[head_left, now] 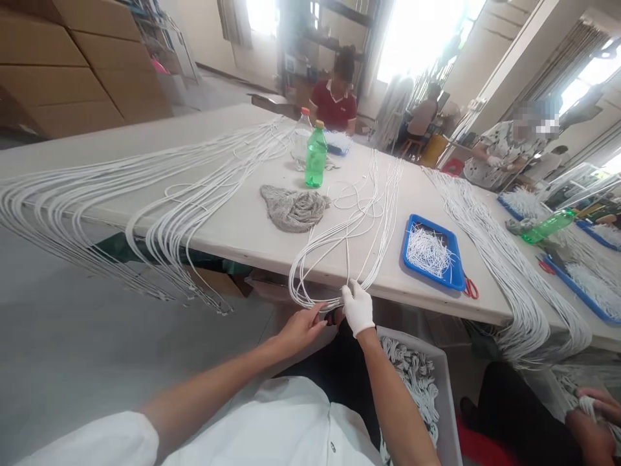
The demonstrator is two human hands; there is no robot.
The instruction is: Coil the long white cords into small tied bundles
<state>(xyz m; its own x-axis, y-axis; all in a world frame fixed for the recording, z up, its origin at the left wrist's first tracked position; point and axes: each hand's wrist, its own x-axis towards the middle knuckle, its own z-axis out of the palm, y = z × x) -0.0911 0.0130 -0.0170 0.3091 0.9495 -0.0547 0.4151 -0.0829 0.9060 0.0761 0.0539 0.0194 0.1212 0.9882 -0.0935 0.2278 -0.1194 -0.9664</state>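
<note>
A loop of thin white cables point(297, 275) hangs over the front edge of the table. My left hand point(305, 329), bare, has its fingers closed around the bottom of this loop. Just to its right, my right hand point(358, 309) in a white glove pinches the same cables, close to the table edge. From there the strands run back across the tabletop. A crumpled grey cloth point(295, 208) lies beyond the loop, with a green bottle point(316, 158) standing behind it.
A blue tray point(458, 275) of short white pieces and red-handled scissors point(470, 288) lie to the right. Long cables point(160, 226) drape off the table point(388, 275) at left, more point(521, 317) at right. A crate point(449, 401) holds coiled bundles. Several people sit or stand nearby.
</note>
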